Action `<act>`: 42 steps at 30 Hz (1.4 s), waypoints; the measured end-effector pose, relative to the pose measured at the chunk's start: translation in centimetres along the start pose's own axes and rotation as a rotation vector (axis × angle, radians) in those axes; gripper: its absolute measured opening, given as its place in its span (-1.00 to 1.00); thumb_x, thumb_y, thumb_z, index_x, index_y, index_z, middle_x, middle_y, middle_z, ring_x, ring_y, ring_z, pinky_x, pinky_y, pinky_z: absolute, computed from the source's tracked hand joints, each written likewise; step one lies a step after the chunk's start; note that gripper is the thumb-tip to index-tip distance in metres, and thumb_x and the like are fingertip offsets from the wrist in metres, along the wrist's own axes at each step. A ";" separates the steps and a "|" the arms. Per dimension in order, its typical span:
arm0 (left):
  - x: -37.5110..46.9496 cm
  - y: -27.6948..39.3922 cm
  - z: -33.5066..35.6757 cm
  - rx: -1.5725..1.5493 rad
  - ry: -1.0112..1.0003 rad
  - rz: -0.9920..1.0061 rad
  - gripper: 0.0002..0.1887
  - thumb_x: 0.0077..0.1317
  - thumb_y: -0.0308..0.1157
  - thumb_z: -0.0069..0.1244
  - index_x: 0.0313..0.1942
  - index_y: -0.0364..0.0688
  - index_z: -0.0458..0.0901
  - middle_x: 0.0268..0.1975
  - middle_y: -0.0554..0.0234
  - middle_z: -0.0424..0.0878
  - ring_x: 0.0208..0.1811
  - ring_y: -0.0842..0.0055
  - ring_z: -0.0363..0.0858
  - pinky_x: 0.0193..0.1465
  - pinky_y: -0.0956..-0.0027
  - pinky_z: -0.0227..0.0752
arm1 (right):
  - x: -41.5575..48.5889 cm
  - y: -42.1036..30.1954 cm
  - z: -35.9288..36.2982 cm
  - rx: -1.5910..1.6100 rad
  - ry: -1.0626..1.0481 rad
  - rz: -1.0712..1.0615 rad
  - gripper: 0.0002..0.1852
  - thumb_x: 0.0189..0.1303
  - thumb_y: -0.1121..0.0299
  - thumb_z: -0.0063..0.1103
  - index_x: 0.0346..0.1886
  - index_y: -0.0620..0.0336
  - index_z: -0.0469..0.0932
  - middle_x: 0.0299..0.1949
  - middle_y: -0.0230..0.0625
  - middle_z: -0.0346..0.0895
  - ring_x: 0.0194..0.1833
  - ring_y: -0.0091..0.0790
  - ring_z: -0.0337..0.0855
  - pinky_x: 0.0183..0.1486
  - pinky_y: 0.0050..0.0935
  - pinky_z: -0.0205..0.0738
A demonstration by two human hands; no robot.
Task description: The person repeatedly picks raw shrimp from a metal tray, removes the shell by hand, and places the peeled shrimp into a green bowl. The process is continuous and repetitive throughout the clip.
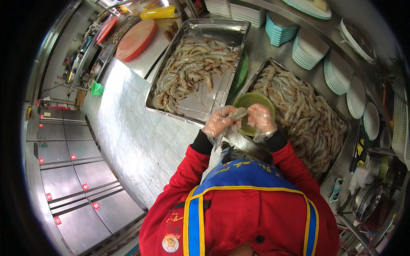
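My left hand, in a clear plastic glove, pinches a pale greyish shrimp over an olive-green plastic bowl. Close by, my right hand, gloved the same way, has its fingers curled over the bowl's right side; whether anything is between them is hidden. To the left, a metal tray carries a pile of raw shrimp with bare metal at its near side. Another tray, on the right, is heaped with raw shrimp.
Stacked white plates and turquoise dishes line the back of the steel counter. A round red-edged cutting board lies at the upper left. Steel cabinet doors stand across the tiled floor.
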State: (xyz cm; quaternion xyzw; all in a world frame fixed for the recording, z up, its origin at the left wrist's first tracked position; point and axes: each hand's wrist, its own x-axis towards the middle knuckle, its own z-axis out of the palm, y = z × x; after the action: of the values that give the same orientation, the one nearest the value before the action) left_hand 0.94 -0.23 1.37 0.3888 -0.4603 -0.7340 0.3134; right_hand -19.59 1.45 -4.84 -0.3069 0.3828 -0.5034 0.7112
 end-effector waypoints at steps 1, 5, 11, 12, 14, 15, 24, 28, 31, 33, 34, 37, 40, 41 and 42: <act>0.3 0.5 0.3 -0.002 0.056 -0.060 -0.78 0.36 -0.51 -0.10 -0.01 -0.31 0.52 -0.18 0.32 0.63 -0.23 0.66 0.58 -0.13 0.51 0.47 | 0.0 0.3 -0.5 0.019 0.046 0.016 -0.85 0.33 0.35 0.09 -0.25 0.26 0.50 -0.55 -0.39 0.46 -0.60 -0.56 0.43 -0.57 -0.56 0.34; 3.3 1.6 3.5 0.249 0.032 0.190 -0.72 0.39 -0.38 -0.05 0.06 -0.27 0.51 -0.16 0.29 0.64 -0.18 0.64 0.57 -0.09 0.49 0.47 | 0.1 1.3 -1.5 -0.229 0.118 0.024 -0.88 0.29 0.39 0.11 -0.30 0.24 0.52 -0.58 -0.36 0.48 -0.61 -0.52 0.46 -0.61 -0.56 0.32; 11.9 2.5 -1.3 0.782 0.326 0.524 -0.87 0.33 -0.43 -0.02 -0.19 -0.27 0.61 -0.40 0.35 0.63 -0.40 0.51 0.58 -0.31 0.40 0.48 | -0.7 -0.5 -0.6 -0.263 0.067 0.027 -0.79 0.27 0.28 0.22 -0.36 0.24 0.58 -0.63 -0.52 0.40 -0.63 -0.67 0.34 -0.62 -0.62 0.20; 13.0 2.6 -4.0 1.137 0.533 0.470 -0.89 0.17 -0.42 0.05 -0.33 -0.24 0.61 -0.49 -0.04 0.60 -0.44 0.13 0.61 -0.34 0.17 0.51 | -1.1 -0.9 -0.3 -0.281 0.093 0.044 -0.79 0.28 0.28 0.22 -0.36 0.24 0.58 -0.63 -0.53 0.38 -0.63 -0.68 0.32 -0.61 -0.63 0.19; 14.6 2.1 -9.0 1.466 0.647 0.138 -0.80 0.16 -0.30 0.02 -0.32 -0.23 0.67 -0.39 -0.11 0.66 -0.34 0.05 0.66 -0.29 0.08 0.53 | -1.4 -1.6 0.0 -0.275 0.107 0.064 -0.77 0.28 0.25 0.23 -0.37 0.23 0.58 -0.64 -0.58 0.34 -0.61 -0.71 0.27 -0.59 -0.65 0.17; 15.0 1.4 -10.7 1.477 0.701 0.117 -0.79 0.17 -0.30 0.00 -0.38 -0.25 0.69 -0.32 -0.13 0.68 -0.25 0.06 0.68 -0.20 0.10 0.55 | -1.4 -1.6 0.1 -0.308 0.118 0.057 -0.78 0.27 0.26 0.24 -0.37 0.22 0.57 -0.64 -0.58 0.33 -0.61 -0.71 0.27 -0.58 -0.65 0.17; 14.9 -3.0 -14.6 1.451 0.716 0.037 -0.79 0.16 -0.35 -0.03 -0.37 -0.28 0.70 -0.30 -0.18 0.67 -0.17 0.05 0.66 -0.12 0.09 0.54 | 1.0 1.0 -2.0 -1.783 0.126 -0.090 -0.80 0.02 0.30 0.17 -0.45 0.26 0.52 -0.40 0.03 0.56 -0.32 0.11 0.60 -0.27 0.00 0.45; 12.0 -3.7 -14.3 1.210 0.673 0.128 -0.79 0.15 -0.30 0.06 -0.41 -0.28 0.65 -0.42 -0.14 0.64 -0.36 0.17 0.64 -0.27 0.20 0.49 | -0.3 -0.8 -0.5 -1.609 0.048 -0.188 -0.82 0.09 0.31 0.16 -0.45 0.24 0.52 -0.41 0.02 0.54 -0.31 0.08 0.59 -0.28 -0.05 0.43; 8.6 -3.0 -12.5 0.945 0.600 0.199 -0.73 0.23 -0.23 0.12 -0.42 -0.30 0.60 -0.51 0.14 0.63 -0.56 0.49 0.52 -0.45 0.34 0.39 | -0.3 -2.5 1.1 -1.411 0.081 -0.220 -0.84 0.12 0.35 0.16 -0.42 0.26 0.52 -0.37 0.02 0.55 -0.28 0.13 0.58 -0.26 -0.04 0.43; 6.9 -2.0 -10.4 0.617 0.527 0.101 -0.71 0.29 -0.23 0.09 -0.39 -0.32 0.59 -0.54 0.25 0.61 -0.56 0.59 0.51 -0.48 0.40 0.37 | 0.4 -3.2 2.1 -1.228 0.051 -0.327 -0.82 0.13 0.33 0.19 -0.41 0.26 0.50 -0.44 0.00 0.52 -0.36 0.07 0.56 -0.32 -0.10 0.40; 5.8 -1.7 -9.3 0.232 0.435 0.043 -0.74 0.31 -0.24 0.12 -0.32 -0.30 0.60 -0.53 0.36 0.58 -0.49 0.73 0.50 -0.46 0.56 0.36 | 0.8 -3.3 2.6 -1.128 0.037 -0.365 -0.81 0.14 0.32 0.20 -0.40 0.26 0.50 -0.47 -0.02 0.51 -0.39 0.04 0.56 -0.34 -0.13 0.40; 3.8 -0.8 -6.2 0.175 0.424 0.077 -0.77 0.33 -0.28 0.09 -0.27 -0.30 0.56 -0.51 0.39 0.56 -0.49 0.72 0.50 -0.46 0.58 0.34 | 1.7 -3.9 3.5 -0.603 -0.073 -0.056 -0.86 0.28 0.37 0.19 -0.27 0.21 0.46 -0.51 -0.57 0.39 -0.49 -0.69 0.38 -0.47 -0.64 0.28; 2.2 -0.9 -4.0 0.032 0.348 0.201 -0.86 0.36 -0.40 0.02 -0.18 -0.29 0.54 -0.36 0.35 0.61 -0.40 0.68 0.56 -0.33 0.57 0.44 | 3.3 -3.8 6.3 -0.751 0.007 -0.334 -0.78 0.20 0.37 0.28 -0.29 0.23 0.41 -0.49 -0.49 0.40 -0.49 -0.64 0.38 -0.45 -0.60 0.32; 1.8 -1.1 -3.5 -0.004 0.347 0.228 -0.87 0.36 -0.42 0.01 -0.17 -0.28 0.54 -0.32 0.34 0.62 -0.39 0.66 0.57 -0.31 0.56 0.46 | 3.4 -4.0 6.9 -0.775 0.030 -0.373 -0.75 0.17 0.36 0.31 -0.30 0.23 0.39 -0.48 -0.47 0.40 -0.48 -0.62 0.38 -0.44 -0.58 0.34; 1.5 -1.1 -3.3 0.074 0.341 0.239 -0.87 0.35 -0.46 -0.01 -0.13 -0.29 0.53 -0.27 0.33 0.63 -0.35 0.65 0.59 -0.25 0.55 0.50 | 3.5 -4.1 7.7 -0.741 0.076 -0.483 -0.68 0.06 0.30 0.37 -0.39 0.22 0.37 -0.61 -0.33 0.37 -0.56 -0.43 0.38 -0.46 -0.37 0.37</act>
State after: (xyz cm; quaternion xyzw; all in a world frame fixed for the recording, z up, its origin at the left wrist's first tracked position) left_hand 2.87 -2.48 -0.97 0.4613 -0.4702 -0.5978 0.4570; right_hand -14.27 -2.74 1.70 -0.6031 0.4805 -0.4948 0.4007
